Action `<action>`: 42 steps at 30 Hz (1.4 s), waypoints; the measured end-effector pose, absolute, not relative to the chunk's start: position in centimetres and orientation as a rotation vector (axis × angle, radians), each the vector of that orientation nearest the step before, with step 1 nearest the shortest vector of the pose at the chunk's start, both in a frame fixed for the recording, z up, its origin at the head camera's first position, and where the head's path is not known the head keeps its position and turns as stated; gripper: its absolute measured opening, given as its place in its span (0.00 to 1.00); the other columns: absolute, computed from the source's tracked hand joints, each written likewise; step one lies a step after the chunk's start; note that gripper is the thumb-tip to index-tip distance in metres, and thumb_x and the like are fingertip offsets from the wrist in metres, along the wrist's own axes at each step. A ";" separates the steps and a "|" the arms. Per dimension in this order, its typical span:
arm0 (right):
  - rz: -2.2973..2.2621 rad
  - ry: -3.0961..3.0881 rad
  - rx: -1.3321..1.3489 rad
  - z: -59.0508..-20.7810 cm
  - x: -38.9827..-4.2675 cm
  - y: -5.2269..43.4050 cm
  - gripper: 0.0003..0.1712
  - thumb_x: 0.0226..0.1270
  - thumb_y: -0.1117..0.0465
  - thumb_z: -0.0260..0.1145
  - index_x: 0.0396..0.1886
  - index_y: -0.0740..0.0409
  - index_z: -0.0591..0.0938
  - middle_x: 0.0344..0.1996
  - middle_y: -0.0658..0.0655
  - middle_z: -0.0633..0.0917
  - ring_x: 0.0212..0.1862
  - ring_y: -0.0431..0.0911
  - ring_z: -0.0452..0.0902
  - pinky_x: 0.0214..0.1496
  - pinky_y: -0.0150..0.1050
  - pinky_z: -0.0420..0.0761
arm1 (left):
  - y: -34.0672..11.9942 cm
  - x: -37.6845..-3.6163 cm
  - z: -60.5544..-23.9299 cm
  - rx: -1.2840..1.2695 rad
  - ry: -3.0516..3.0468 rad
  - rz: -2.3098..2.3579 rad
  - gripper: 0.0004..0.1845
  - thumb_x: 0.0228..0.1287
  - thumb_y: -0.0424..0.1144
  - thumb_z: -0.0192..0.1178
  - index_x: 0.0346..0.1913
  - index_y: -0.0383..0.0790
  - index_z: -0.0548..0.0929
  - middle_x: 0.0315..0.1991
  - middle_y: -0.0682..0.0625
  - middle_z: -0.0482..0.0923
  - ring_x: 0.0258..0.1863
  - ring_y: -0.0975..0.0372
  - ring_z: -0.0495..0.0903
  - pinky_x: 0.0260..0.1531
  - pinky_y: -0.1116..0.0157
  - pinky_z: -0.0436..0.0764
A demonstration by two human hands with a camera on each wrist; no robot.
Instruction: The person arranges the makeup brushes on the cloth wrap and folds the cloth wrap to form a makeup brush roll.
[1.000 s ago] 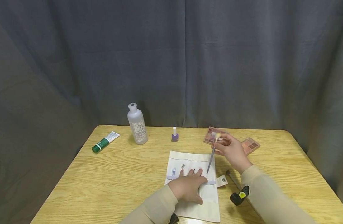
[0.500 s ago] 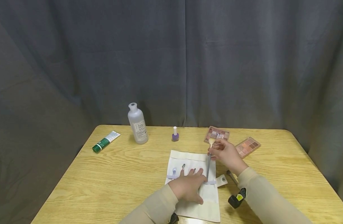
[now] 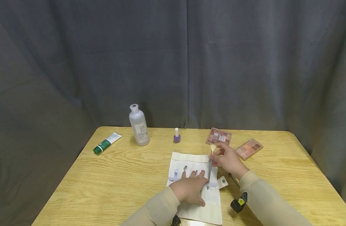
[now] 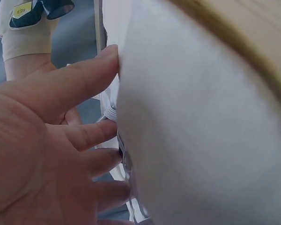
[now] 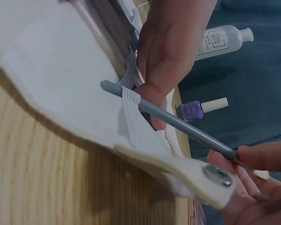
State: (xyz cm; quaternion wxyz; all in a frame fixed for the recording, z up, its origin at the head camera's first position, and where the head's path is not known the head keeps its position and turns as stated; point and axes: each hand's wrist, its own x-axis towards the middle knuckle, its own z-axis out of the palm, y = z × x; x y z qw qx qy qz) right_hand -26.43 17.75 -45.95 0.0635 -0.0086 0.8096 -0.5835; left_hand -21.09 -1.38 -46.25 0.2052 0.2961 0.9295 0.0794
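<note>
Done: we see the brush [image 3: 210, 168] handle through the pouch [image 3: 189, 163] loop.
Left: pushing it home, we judge.
Right hand [image 3: 227, 159]: fingers pinch brush.
Left hand [image 3: 189, 190]: fingers flat on pouch.

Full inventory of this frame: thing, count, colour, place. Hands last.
Wooden table: 1, light yellow, against grey curtain.
White fabric tool roll: 1, table centre, under the left hand.
Grey-handled makeup brush: 1, handle threaded through the roll's elastic loop.
Small tools: about three, in loops, part hidden.
Clear plastic bottle: 1, back left.
Green tube: 1, far left.
Purple nail polish bottle: 1, back centre.
Pink eyeshadow palettes: 2, back right.
Left hand: flat, presses the roll.
Right hand: pinches the brush.
</note>
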 end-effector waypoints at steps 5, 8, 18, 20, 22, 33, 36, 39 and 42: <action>-1.706 2.481 -0.044 -46.1 -26.5 17.6 0.35 0.68 0.72 0.65 0.73 0.65 0.65 0.37 0.64 0.80 0.34 0.48 0.86 0.40 0.43 0.88 | -1.4 -21.1 -46.2 0.826 2.597 0.206 0.43 0.49 0.55 0.77 0.70 0.51 0.73 0.79 0.49 0.57 0.76 0.46 0.58 0.69 0.35 0.58; -1.641 2.508 -0.045 -46.3 -26.6 17.6 0.35 0.67 0.72 0.65 0.73 0.64 0.65 0.34 0.62 0.79 0.32 0.47 0.85 0.38 0.42 0.88 | -1.4 -21.1 -46.2 0.824 2.595 0.210 0.44 0.49 0.55 0.77 0.70 0.51 0.73 0.79 0.49 0.57 0.76 0.46 0.58 0.69 0.35 0.57; -1.346 2.584 -0.126 -47.3 -26.4 17.5 0.29 0.64 0.71 0.68 0.65 0.66 0.74 0.26 0.56 0.81 0.25 0.45 0.77 0.25 0.38 0.78 | -1.4 -21.1 -46.2 0.812 2.574 0.218 0.46 0.50 0.55 0.77 0.72 0.50 0.71 0.79 0.51 0.55 0.77 0.47 0.56 0.70 0.35 0.56; -1.297 2.589 -0.137 -47.4 -26.3 17.5 0.27 0.63 0.69 0.69 0.63 0.65 0.76 0.26 0.55 0.81 0.25 0.45 0.77 0.26 0.38 0.77 | -1.3 -21.2 -46.1 0.812 2.576 0.219 0.46 0.50 0.55 0.77 0.72 0.50 0.71 0.79 0.51 0.55 0.77 0.47 0.56 0.70 0.36 0.56; -1.265 2.584 -0.156 -47.4 -26.3 17.5 0.26 0.63 0.68 0.69 0.61 0.65 0.77 0.26 0.55 0.82 0.25 0.45 0.77 0.26 0.38 0.77 | -1.4 -21.2 -46.1 0.814 2.580 0.217 0.46 0.49 0.55 0.77 0.72 0.49 0.71 0.79 0.51 0.55 0.77 0.47 0.56 0.70 0.36 0.56; -1.224 2.541 -0.261 -47.2 -25.4 18.0 0.23 0.67 0.61 0.68 0.60 0.64 0.80 0.30 0.56 0.83 0.27 0.46 0.80 0.28 0.40 0.80 | -1.3 -21.1 -46.2 0.815 2.579 0.202 0.46 0.50 0.55 0.77 0.72 0.50 0.71 0.79 0.50 0.55 0.77 0.46 0.57 0.70 0.35 0.57; -1.250 2.560 -0.292 -47.2 -25.1 18.7 0.22 0.70 0.59 0.66 0.60 0.64 0.80 0.30 0.57 0.83 0.28 0.47 0.81 0.30 0.41 0.81 | -1.4 -21.1 -46.1 0.816 2.581 0.206 0.46 0.49 0.55 0.78 0.72 0.50 0.71 0.79 0.50 0.55 0.77 0.46 0.57 0.70 0.35 0.57; -1.256 2.610 -0.298 -47.0 -24.7 19.6 0.19 0.71 0.57 0.65 0.56 0.63 0.82 0.31 0.56 0.84 0.30 0.47 0.81 0.32 0.40 0.81 | -1.4 -21.1 -46.1 0.819 2.580 0.225 0.45 0.49 0.55 0.78 0.71 0.50 0.71 0.79 0.49 0.55 0.77 0.46 0.57 0.70 0.35 0.57; -1.241 2.674 -0.302 -46.8 -24.2 20.5 0.17 0.71 0.56 0.65 0.53 0.63 0.83 0.33 0.55 0.84 0.32 0.46 0.81 0.34 0.40 0.80 | -1.4 -21.1 -46.0 0.816 2.570 0.256 0.48 0.49 0.53 0.78 0.73 0.52 0.67 0.79 0.49 0.55 0.77 0.45 0.57 0.70 0.35 0.55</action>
